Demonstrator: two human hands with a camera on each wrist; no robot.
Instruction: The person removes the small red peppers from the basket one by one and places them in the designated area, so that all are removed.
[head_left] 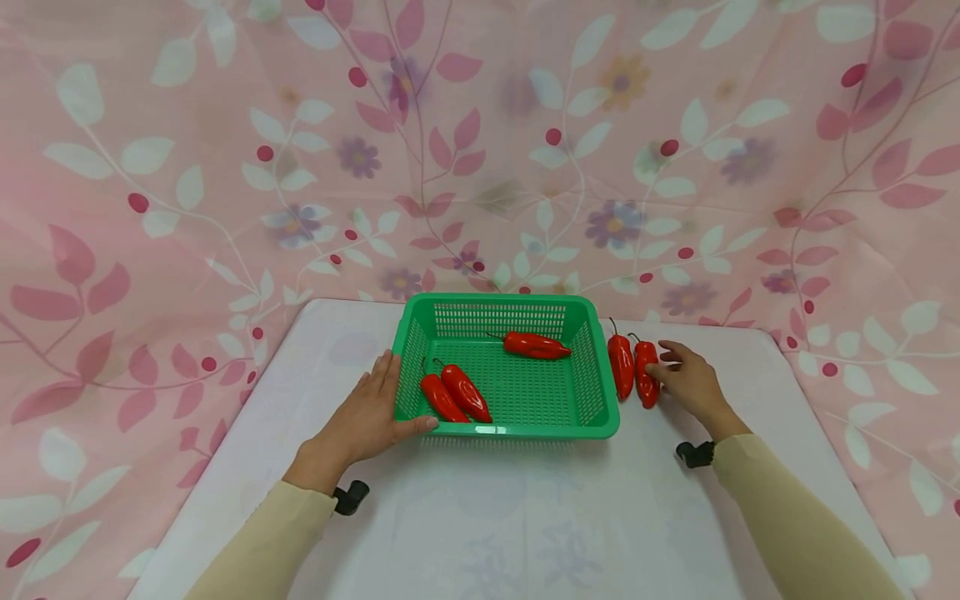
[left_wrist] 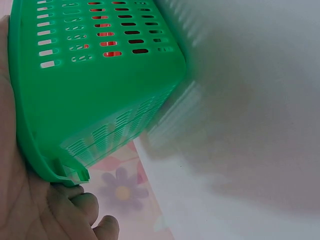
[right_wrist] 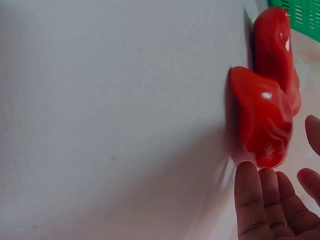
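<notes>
A green plastic basket [head_left: 510, 430] with slotted walls stands on the table. Inside lie three glossy red peppers: one pepper [head_left: 537, 345] at the back right, plus a pepper [head_left: 442, 398] and another pepper [head_left: 467, 393] side by side at the front left. My left hand [head_left: 363, 425] rests against the basket's left end, fingers extended along the side and thumb on the front rim. Right of the basket lie two more peppers, an inner pepper [head_left: 621, 367] and an outer pepper [head_left: 647, 375]. Beside the outer one is my right hand [head_left: 693, 383], fingers spread; in the right wrist view its fingertips [right_wrist: 247, 172] nearly reach that pepper.
A white cloth [head_left: 495, 508] covers the table. Behind it hangs a pink curtain [head_left: 487, 167] printed with leaves and flowers. A small black device [head_left: 695, 454] sits at the right wrist, and a similar device [head_left: 351, 497] at the left.
</notes>
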